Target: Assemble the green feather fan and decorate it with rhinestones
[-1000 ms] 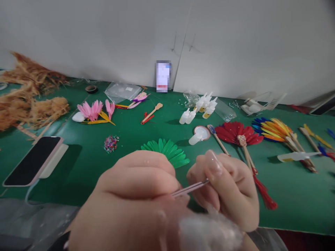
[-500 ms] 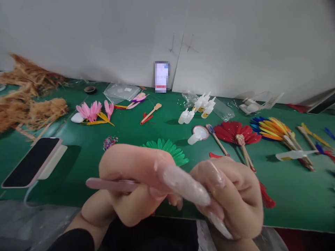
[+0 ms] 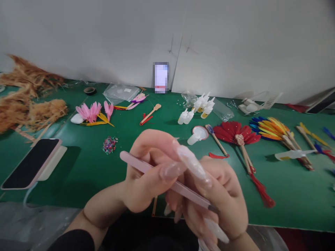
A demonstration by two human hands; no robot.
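Note:
My left hand (image 3: 153,170) is closed around pink tweezers (image 3: 190,194), pinched between thumb and fingers. Their rounded end sticks out to the left and a dark tip points down to the right. My right hand (image 3: 225,195) is closed too, its fingers bent beside that tip. The long, pale nail of my left index finger meets my right thumb. Whatever my right fingers may hold is hidden. Below my hands a thin strip of wood (image 3: 155,207) shows near the table's front edge.
On the green table (image 3: 86,167) lie colourful beads (image 3: 110,144), a phone (image 3: 31,162), pink feathers (image 3: 89,112) and dried tan plumes (image 3: 47,111). To the right are small glue bottles (image 3: 202,104), a lidded cup (image 3: 200,133), a red feather fan (image 3: 237,132) and yellow-blue feathers (image 3: 274,129).
My left hand has turned and moved right, so more of the tweezers shows and their tip points down-right. My right hand has shifted slightly left. The green feathers are now hidden.

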